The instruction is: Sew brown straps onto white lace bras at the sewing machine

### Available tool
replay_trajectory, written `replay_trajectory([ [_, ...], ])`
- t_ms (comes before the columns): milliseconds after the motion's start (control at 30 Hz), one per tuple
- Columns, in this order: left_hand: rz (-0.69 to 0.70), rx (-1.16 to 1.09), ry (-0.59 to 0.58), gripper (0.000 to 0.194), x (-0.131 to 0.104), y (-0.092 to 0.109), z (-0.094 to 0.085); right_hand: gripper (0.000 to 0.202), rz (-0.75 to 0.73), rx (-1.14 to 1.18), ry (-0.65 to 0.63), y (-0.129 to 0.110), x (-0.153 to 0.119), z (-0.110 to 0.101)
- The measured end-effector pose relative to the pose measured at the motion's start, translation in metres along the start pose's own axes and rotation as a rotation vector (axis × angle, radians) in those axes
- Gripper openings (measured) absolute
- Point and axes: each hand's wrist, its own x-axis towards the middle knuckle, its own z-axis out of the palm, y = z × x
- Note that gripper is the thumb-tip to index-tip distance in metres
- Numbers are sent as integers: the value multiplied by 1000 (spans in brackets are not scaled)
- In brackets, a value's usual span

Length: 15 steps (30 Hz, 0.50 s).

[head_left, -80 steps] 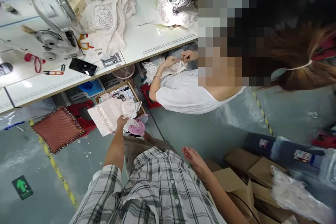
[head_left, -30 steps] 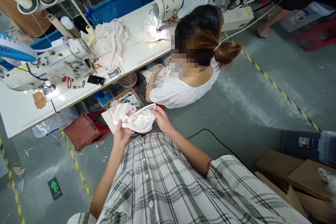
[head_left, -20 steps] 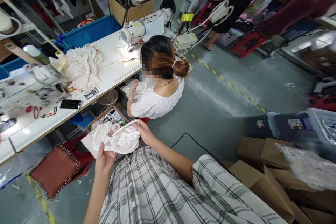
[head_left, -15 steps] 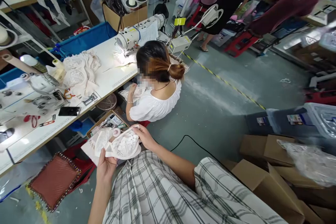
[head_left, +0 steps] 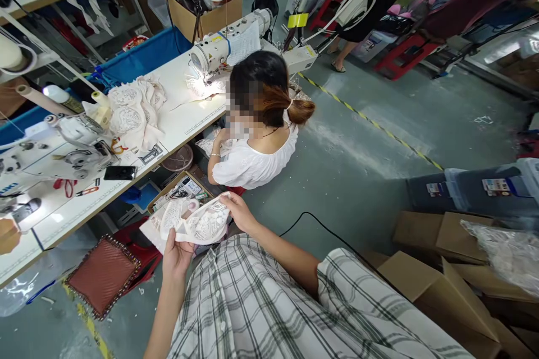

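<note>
A pale lace bra (head_left: 206, 224) is stretched between my two hands, in front of my checked shirt. My left hand (head_left: 177, 252) pinches its lower edge, thumb on top and fingers underneath. At its upper right edge, my right hand (head_left: 241, 213) grips the strap side between thumb and fingers. Just behind the bra stands a cardboard box of small items (head_left: 185, 188), partly covered by the lace. More pale lace pieces (head_left: 135, 109) lie heaped on the sewing table (head_left: 177, 90) to the left.
A seated co-worker (head_left: 256, 151) in a white top is close ahead at a sewing machine (head_left: 214, 53). A red cushioned stool (head_left: 103, 277) stands at the lower left. Open cardboard boxes (head_left: 438, 291) and lidded bins (head_left: 467, 190) line the right. A black cable (head_left: 309, 214) crosses the floor.
The view has shifted slightly, so the surroundings sit a little differently in it. Both hands keep hold of the bra in much the same pose. The co-worker's head has turned slightly.
</note>
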Motion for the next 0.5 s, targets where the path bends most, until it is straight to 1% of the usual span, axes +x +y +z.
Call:
replay_trajectory([
  [133,14,34,72,60,0,0,-2,32,4,-3,8,3,1,-2],
  [267,7,58,80,58,0,-2,2,33,7,-6,30,5,2,-4],
  [367,21,83,78,56,-1,-4,10,34,9,3,42,5,2,-3],
  [500,69,215,109,56,-2,-6,26,36,8,19,57,1,4,1],
])
